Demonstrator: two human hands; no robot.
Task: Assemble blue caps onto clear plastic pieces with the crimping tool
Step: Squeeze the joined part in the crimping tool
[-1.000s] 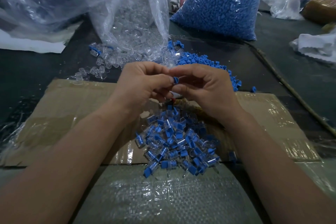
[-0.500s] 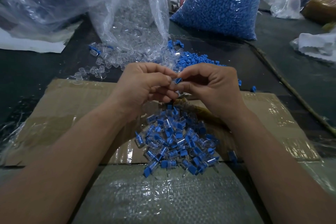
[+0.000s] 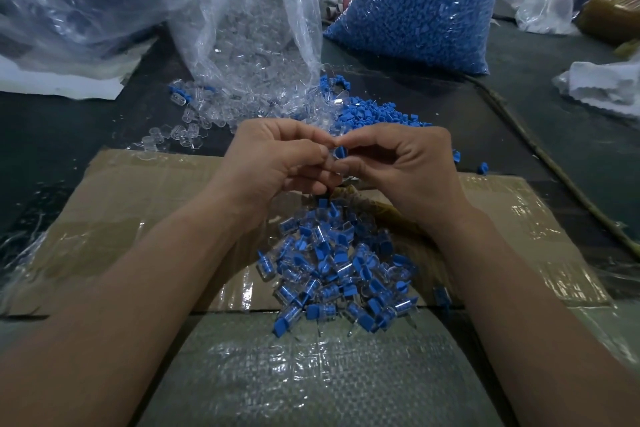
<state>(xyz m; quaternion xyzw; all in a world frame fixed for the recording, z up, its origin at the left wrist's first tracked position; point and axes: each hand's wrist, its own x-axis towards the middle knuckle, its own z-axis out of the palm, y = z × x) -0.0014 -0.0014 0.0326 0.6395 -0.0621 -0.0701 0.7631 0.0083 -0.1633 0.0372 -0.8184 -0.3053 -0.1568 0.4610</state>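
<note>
Both hands were raised together over the cardboard sheet [image 3: 138, 218], fingertips meeting.
- Left hand [image 3: 277, 163]: fingers curled, thumb and forefinger closed at the edge of a blue cap [image 3: 340, 151].
- Right hand [image 3: 408, 166]: fingers curled, forefinger arched over the same cap and thumb under it, pinching it from the other side.
- The cap sat between the two sets of fingertips, above the near pile. Could not tell whether a clear piece was held behind it; the fingers hid that spot.
- A yellowish object [image 3: 381, 210] lay on the cardboard, partly under the right hand; could not tell what it was.

Surroundings:
- Pile of assembled pieces [image 3: 339, 270], clear bodies with blue caps, heaped on the cardboard between the forearms and spilling onto a woven sack [image 3: 311, 374] at the near edge.
- Dark counter [image 3: 52, 135] beyond the cardboard.
- Open clear bag [image 3: 249, 28] of clear pieces stood behind the hands, with loose clear pieces [image 3: 180, 132] scattered at its mouth.
- Loose blue caps [image 3: 367, 113] lay just beside these, behind the right hand.
- Full bag of blue caps [image 3: 415, 3] stood further back, to the right.
- Crumpled white material [image 3: 602, 83] lay at the far right.
</note>
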